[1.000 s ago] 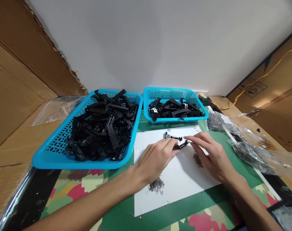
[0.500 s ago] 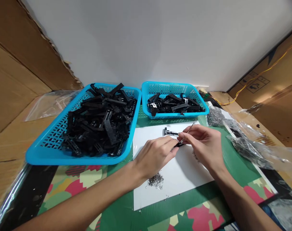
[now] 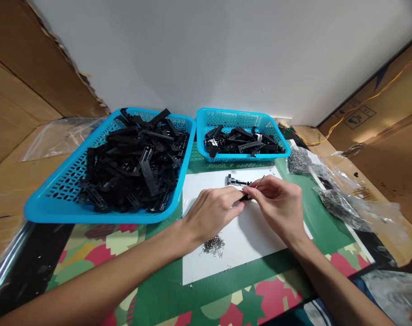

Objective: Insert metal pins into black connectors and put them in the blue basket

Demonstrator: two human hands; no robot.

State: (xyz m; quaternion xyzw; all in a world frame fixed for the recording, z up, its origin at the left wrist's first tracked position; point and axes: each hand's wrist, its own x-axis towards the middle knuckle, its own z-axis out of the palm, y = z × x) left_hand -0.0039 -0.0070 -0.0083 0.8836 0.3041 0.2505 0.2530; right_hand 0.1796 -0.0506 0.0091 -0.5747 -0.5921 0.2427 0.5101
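Note:
Over a white sheet (image 3: 256, 240), my left hand (image 3: 211, 213) pinches a small black plastic part (image 3: 245, 197). My right hand (image 3: 277, 203) meets it from the right, fingers pinched on a thin metal piece (image 3: 259, 182) at the part's end. Another black plastic part (image 3: 238, 182) lies on the sheet just beyond my fingers. A small heap of metal clips (image 3: 213, 246) lies on the sheet below my left wrist.
A big blue basket (image 3: 43, 206) at the left is piled with black plastic parts. A smaller blue basket (image 3: 240, 118) at the back holds fewer. Clear bags of metal clips (image 3: 342, 203) lie at the right. Cardboard stands on both sides, a white wall behind.
My right hand has gone from fingers stretched flat over the part to a pinch on a thin metal piece. Both hands drew together, and the view shifted slightly.

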